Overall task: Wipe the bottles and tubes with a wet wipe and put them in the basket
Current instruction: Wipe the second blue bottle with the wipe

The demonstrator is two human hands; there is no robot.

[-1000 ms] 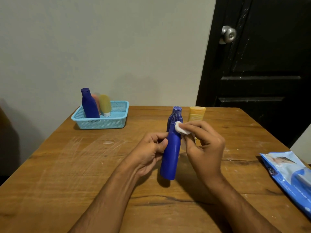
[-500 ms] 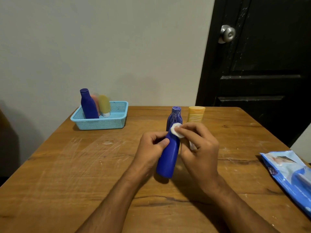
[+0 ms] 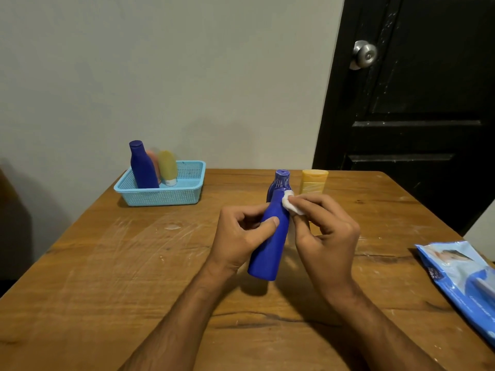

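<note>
Bottles and tubes get wiped over a bench (image 3: 80, 277); the basket (image 3: 163, 195) sits near its far left corner so clean ones land away from the rest. Left hand (image 3: 241, 236) has its fingers wrapped round the blue bottle (image 3: 270, 247), tilted mid-bench, probably to expose the side. Right hand (image 3: 324, 236) pinches the wet wipe (image 3: 289, 204) against its neck

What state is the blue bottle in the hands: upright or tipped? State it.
Tipped. The blue bottle leans with its top away from the person, its base lifted off the table, gripped by the left hand while the right hand presses a wet wipe against it.
</note>
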